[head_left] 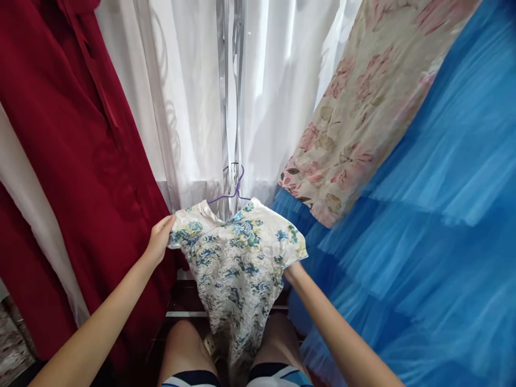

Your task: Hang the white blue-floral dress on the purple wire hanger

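Before white drapes (193, 107), a floral garment (237, 263) is hanging on a purple hanger (237, 192).
The left hand (160, 236) is pinching one sleeve; the right hand (292, 270) is hiding its fingers behind the other, grip unclear.

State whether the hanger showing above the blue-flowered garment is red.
No, the hanger showing above the blue-flowered garment is purple.
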A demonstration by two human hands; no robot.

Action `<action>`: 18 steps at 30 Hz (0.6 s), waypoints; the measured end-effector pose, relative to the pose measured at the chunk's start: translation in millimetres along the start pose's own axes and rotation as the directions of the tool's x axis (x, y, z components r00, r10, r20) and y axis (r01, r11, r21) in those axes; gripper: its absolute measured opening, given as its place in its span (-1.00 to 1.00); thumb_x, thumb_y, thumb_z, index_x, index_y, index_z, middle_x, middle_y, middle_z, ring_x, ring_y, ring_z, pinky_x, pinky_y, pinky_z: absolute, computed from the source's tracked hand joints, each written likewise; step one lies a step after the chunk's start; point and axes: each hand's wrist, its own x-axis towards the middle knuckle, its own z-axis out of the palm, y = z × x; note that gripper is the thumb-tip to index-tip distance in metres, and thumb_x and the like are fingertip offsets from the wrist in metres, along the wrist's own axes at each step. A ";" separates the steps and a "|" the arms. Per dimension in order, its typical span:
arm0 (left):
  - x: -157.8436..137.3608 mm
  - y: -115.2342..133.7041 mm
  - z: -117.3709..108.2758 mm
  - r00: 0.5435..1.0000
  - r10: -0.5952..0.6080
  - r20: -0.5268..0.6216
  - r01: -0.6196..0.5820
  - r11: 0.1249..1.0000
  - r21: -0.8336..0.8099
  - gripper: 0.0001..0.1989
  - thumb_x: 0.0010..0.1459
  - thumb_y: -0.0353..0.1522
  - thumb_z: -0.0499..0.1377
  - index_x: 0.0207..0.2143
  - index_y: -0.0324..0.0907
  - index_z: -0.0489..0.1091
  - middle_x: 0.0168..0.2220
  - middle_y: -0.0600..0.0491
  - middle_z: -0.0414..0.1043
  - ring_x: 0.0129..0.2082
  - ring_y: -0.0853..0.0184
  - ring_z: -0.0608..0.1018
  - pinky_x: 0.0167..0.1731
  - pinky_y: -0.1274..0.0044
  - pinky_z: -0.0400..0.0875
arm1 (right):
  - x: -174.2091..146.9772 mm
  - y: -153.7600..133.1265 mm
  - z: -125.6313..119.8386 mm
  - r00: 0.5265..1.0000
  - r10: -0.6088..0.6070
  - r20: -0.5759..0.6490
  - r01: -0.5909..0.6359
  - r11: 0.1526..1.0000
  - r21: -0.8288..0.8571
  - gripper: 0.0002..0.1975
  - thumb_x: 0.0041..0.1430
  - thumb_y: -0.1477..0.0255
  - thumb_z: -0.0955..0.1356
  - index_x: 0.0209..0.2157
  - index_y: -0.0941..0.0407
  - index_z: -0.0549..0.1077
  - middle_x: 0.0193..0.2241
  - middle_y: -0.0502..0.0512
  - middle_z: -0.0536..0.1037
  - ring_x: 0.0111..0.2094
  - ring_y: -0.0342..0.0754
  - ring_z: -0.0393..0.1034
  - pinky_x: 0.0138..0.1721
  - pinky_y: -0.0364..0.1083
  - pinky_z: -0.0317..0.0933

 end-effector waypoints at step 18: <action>-20.4 109.3 40.1 0.829 0.500 0.249 -0.530 0.564 0.633 0.09 -0.16 -0.42 0.36 0.38 0.06 -0.09 0.44 -0.05 -0.41 0.38 -0.26 -0.20 0.27 -0.05 -0.16 | -34.3 -71.3 -22.0 0.810 0.157 -0.565 0.137 0.886 0.443 -0.62 0.12 0.27 0.44 -0.03 0.09 0.49 -0.44 0.03 0.53 -0.54 -0.10 0.41 -0.53 -0.13 0.31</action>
